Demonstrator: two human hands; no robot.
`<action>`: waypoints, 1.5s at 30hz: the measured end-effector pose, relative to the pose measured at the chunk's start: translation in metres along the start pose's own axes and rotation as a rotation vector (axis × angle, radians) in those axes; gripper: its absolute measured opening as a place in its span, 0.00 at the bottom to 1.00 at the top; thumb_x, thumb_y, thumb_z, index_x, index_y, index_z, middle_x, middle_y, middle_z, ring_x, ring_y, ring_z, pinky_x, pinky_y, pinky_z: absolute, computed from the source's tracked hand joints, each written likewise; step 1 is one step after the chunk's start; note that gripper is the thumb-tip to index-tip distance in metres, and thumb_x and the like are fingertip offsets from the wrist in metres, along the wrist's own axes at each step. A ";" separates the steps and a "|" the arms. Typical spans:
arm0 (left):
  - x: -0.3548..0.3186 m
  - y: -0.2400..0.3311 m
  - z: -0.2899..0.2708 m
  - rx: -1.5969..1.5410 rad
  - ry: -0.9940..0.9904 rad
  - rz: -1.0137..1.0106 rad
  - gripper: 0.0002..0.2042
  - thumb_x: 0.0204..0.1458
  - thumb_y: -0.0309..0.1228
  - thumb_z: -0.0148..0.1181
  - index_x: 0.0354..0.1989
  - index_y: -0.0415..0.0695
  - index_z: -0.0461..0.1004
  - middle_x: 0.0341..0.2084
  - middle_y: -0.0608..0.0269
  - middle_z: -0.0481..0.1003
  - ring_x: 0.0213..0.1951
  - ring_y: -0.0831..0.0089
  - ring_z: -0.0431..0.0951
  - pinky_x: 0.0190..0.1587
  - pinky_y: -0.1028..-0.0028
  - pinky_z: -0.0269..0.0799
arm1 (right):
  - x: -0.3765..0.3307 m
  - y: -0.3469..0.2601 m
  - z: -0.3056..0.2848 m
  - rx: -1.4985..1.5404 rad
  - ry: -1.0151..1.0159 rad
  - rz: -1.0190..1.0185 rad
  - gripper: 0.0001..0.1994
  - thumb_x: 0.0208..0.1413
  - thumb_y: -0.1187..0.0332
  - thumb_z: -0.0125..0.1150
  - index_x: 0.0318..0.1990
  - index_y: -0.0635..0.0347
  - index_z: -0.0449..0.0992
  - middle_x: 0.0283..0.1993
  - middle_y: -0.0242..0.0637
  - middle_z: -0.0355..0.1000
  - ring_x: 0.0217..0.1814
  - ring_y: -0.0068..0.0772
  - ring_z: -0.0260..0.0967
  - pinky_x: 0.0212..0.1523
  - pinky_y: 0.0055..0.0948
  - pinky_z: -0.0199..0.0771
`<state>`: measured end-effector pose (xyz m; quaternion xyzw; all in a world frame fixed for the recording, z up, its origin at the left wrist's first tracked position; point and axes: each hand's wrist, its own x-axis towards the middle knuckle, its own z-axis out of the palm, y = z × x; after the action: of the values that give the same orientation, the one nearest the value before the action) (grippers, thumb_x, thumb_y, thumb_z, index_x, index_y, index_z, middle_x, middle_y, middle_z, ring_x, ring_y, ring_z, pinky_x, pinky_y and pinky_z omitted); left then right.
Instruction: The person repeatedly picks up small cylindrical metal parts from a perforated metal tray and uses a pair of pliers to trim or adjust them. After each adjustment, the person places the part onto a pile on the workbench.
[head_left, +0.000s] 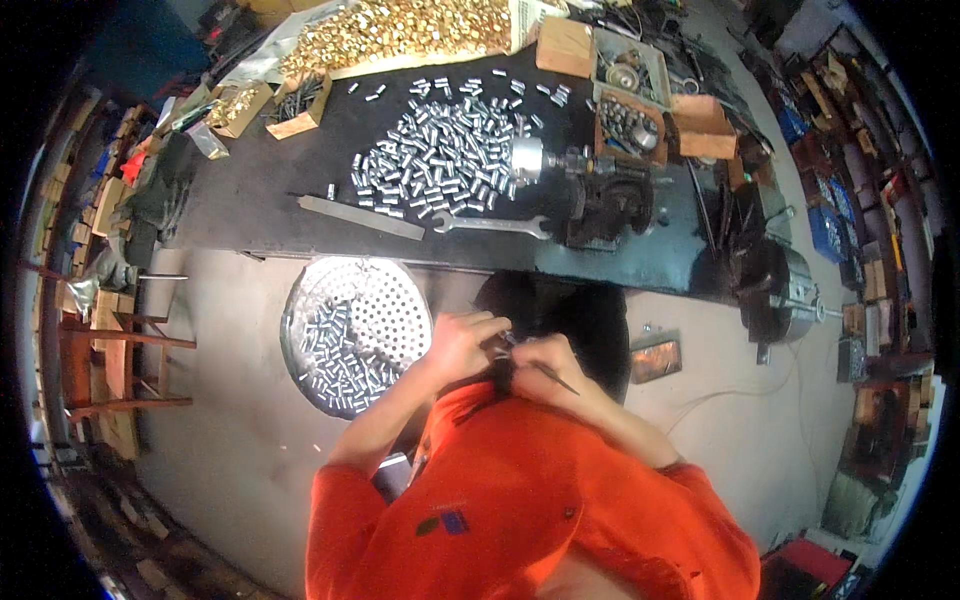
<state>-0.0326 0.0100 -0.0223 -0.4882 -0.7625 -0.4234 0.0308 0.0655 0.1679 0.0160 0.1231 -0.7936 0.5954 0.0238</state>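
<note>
Close in front of my body, my two hands meet. My left hand [464,346] is closed, its fingertips pinching a small shiny metal piece [507,341], largely hidden by the fingers. Against it, my right hand [546,364] is closed on a thin dark rod-like tool [560,380], whose end sticks out back toward my forearm. To the left of my left hand stands a round tray with a perforated bottom [385,300], with many small silvery metal cylinders [340,365] in its left and lower part.
On the dark workbench [240,200] lie a heap of silvery cylinders [430,160], a flat metal bar [360,216] and an open-ended wrench [490,225]. A vise [610,200] stands right; brass-coloured parts [400,35] lie behind. A black machine [775,290] sits at the bench's right end.
</note>
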 end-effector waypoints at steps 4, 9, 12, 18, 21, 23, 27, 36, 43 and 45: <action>0.012 -0.039 -0.015 0.182 0.050 -0.092 0.09 0.35 0.27 0.58 0.29 0.45 0.76 0.22 0.57 0.75 0.24 0.59 0.76 0.26 0.63 0.72 | -0.024 -0.013 -0.019 -0.005 0.098 0.010 0.12 0.34 0.77 0.53 0.11 0.60 0.55 0.10 0.35 0.49 0.11 0.29 0.50 0.15 0.28 0.47; 0.080 -0.098 -0.054 0.296 0.165 -0.240 0.10 0.38 0.30 0.61 0.31 0.44 0.77 0.12 0.55 0.70 0.17 0.64 0.73 0.22 0.68 0.68 | -0.046 -0.024 -0.035 0.015 0.138 0.174 0.12 0.38 0.73 0.53 0.12 0.60 0.56 0.12 0.27 0.55 0.15 0.20 0.52 0.17 0.24 0.48; 0.126 -0.132 -0.083 0.354 0.311 -0.296 0.14 0.38 0.29 0.63 0.37 0.45 0.76 0.14 0.55 0.72 0.18 0.64 0.74 0.25 0.69 0.69 | -0.040 -0.025 -0.032 0.075 0.041 0.150 0.12 0.39 0.73 0.53 0.12 0.60 0.57 0.13 0.27 0.56 0.16 0.18 0.54 0.17 0.23 0.49; 0.116 -0.078 -0.090 -0.005 0.297 -0.341 0.13 0.49 0.31 0.57 0.43 0.44 0.73 0.19 0.60 0.75 0.24 0.77 0.76 0.28 0.74 0.69 | -0.039 -0.019 -0.022 0.004 0.148 0.189 0.10 0.35 0.77 0.52 0.11 0.60 0.58 0.11 0.29 0.53 0.14 0.18 0.52 0.16 0.23 0.48; 0.063 -0.063 -0.087 0.109 -0.002 -0.380 0.11 0.48 0.33 0.60 0.36 0.39 0.76 0.27 0.60 0.78 0.25 0.73 0.77 0.30 0.72 0.71 | -0.036 -0.016 -0.017 -0.037 0.191 0.161 0.11 0.33 0.83 0.51 0.11 0.59 0.59 0.10 0.30 0.52 0.13 0.17 0.52 0.15 0.22 0.48; 0.011 -0.082 -0.087 0.204 0.101 -0.386 0.12 0.48 0.35 0.60 0.37 0.41 0.76 0.22 0.54 0.76 0.25 0.71 0.78 0.29 0.72 0.71 | -0.034 -0.017 -0.012 0.003 0.192 0.167 0.10 0.33 0.84 0.50 0.11 0.59 0.59 0.10 0.31 0.52 0.13 0.18 0.51 0.15 0.22 0.49; -0.111 -0.132 -0.098 -0.082 0.400 -0.867 0.08 0.48 0.22 0.52 0.34 0.36 0.76 0.15 0.54 0.74 0.18 0.76 0.75 0.21 0.76 0.68 | -0.033 -0.004 -0.003 -0.056 0.153 0.084 0.13 0.30 0.85 0.49 0.11 0.58 0.53 0.11 0.27 0.49 0.14 0.17 0.47 0.16 0.23 0.42; -0.219 -0.153 -0.048 0.506 -0.256 -1.121 0.11 0.41 0.31 0.55 0.35 0.51 0.77 0.31 0.53 0.77 0.36 0.55 0.77 0.40 0.60 0.72 | -0.018 -0.001 0.001 -0.124 0.139 0.071 0.13 0.31 0.86 0.49 0.12 0.59 0.53 0.13 0.30 0.45 0.15 0.21 0.44 0.17 0.24 0.41; -0.200 -0.183 -0.033 0.618 -0.620 -1.198 0.10 0.43 0.32 0.55 0.35 0.48 0.76 0.36 0.53 0.76 0.40 0.57 0.77 0.42 0.62 0.72 | -0.026 0.005 0.002 -0.131 0.116 0.091 0.11 0.28 0.78 0.51 0.11 0.60 0.53 0.10 0.34 0.48 0.11 0.29 0.48 0.15 0.28 0.44; -0.195 -0.179 -0.038 0.583 -0.524 -1.192 0.13 0.43 0.34 0.57 0.38 0.49 0.76 0.35 0.54 0.76 0.41 0.58 0.76 0.43 0.62 0.72 | -0.029 0.006 0.005 -0.111 0.138 0.094 0.11 0.29 0.77 0.52 0.11 0.60 0.53 0.10 0.34 0.47 0.11 0.29 0.47 0.15 0.28 0.43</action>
<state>-0.0831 -0.1855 -0.1982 -0.0456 -0.9641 -0.0158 -0.2610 0.0931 0.1702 0.0032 0.0429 -0.8267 0.5580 0.0573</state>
